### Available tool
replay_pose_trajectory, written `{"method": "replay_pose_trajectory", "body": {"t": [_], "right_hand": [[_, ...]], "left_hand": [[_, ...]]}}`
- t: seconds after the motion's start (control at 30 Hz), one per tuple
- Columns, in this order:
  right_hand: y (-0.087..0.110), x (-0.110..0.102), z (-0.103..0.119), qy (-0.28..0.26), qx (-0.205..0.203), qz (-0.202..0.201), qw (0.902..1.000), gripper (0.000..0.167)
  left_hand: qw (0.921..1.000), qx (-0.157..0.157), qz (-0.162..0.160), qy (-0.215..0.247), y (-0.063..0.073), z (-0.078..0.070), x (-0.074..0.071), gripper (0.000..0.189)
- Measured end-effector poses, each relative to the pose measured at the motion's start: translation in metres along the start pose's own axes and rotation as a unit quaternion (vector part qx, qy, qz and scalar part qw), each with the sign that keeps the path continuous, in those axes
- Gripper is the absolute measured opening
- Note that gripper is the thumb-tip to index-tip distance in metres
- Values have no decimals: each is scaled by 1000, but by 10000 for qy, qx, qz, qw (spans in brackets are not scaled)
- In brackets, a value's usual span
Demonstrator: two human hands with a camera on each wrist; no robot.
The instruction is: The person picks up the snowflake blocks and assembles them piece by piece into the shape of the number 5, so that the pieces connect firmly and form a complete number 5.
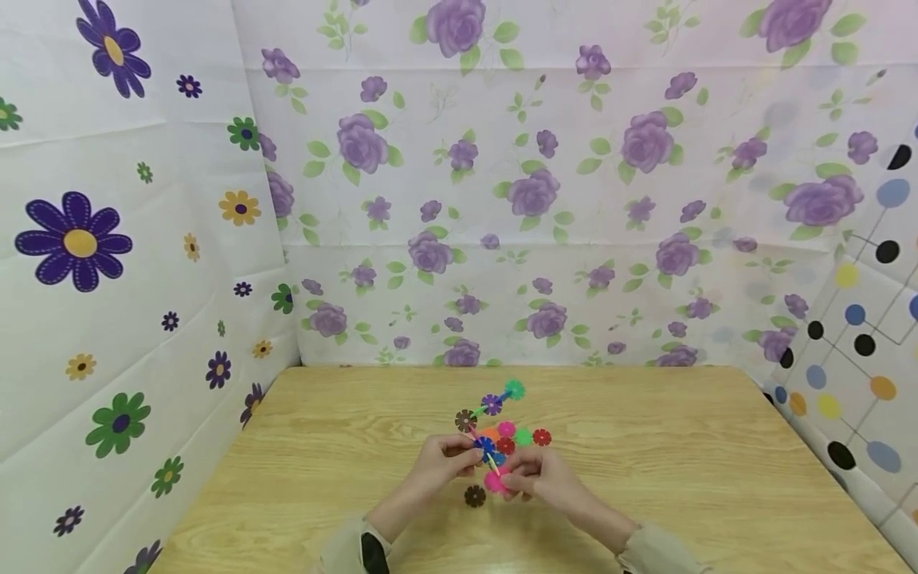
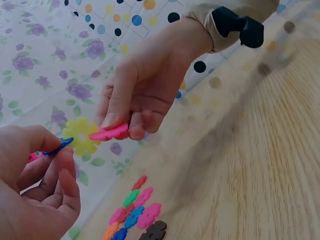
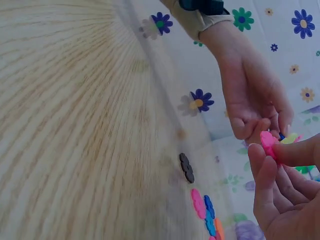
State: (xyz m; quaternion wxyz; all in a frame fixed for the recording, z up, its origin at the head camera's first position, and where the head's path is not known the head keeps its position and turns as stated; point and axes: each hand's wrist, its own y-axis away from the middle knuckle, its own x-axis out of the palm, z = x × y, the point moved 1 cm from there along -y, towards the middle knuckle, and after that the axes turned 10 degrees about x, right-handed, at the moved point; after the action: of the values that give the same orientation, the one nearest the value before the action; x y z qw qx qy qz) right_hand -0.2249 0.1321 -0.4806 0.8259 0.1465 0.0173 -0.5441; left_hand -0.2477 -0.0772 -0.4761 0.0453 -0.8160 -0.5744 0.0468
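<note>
My left hand [image 1: 441, 464] pinches a dark blue notched plastic disc [image 1: 484, 446], a snowflake-type building piece. A yellow disc [image 2: 81, 136] stands edge-on between the hands, touching the blue one on one side and a pink disc [image 2: 111, 132] on the other. Thumb and fingers of my right hand [image 1: 547, 477] pinch that pink disc. Beyond the left hand, a chain of linked discs runs up and away, with a brown disc [image 1: 465, 420], a purple disc [image 1: 492, 405] and a teal-green disc [image 1: 514, 389] at its far end. Fingers partly hide the joints.
Several loose discs lie on the wooden table [image 1: 323, 494] under and beyond the hands, among them a red disc [image 1: 542, 437] and a green disc [image 1: 523, 437]. Nearer me lies a brown disc [image 1: 475, 496]. Patterned cloth walls [image 1: 459, 199] stand around the table's back and sides.
</note>
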Motion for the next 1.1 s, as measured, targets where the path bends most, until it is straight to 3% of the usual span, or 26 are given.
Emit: {"method": "replay_pose_trajectory", "body": {"t": [0.17,0.33,0.43,0.73,1.1], "right_hand": [[0,4,-3,-263,174,61,9995,26],[-3,3,-4,-521,366,-18,9980,30],[-4,3,-3,-573,418,-61,9975,27],[-7,3,0,-564,429,-188,9973,24],[-10,-3,-4,-295,379,-112,9988,36]], "left_hand": [[9993,56,365,52,1,5,0,28],[9962,-139,811,-273,4,7,6,37],[9943,-280,1004,-246,8,9,10,38],[9969,-209,668,357,14,9,18,30],[9966,-334,446,600,15,8,20,18]]}}
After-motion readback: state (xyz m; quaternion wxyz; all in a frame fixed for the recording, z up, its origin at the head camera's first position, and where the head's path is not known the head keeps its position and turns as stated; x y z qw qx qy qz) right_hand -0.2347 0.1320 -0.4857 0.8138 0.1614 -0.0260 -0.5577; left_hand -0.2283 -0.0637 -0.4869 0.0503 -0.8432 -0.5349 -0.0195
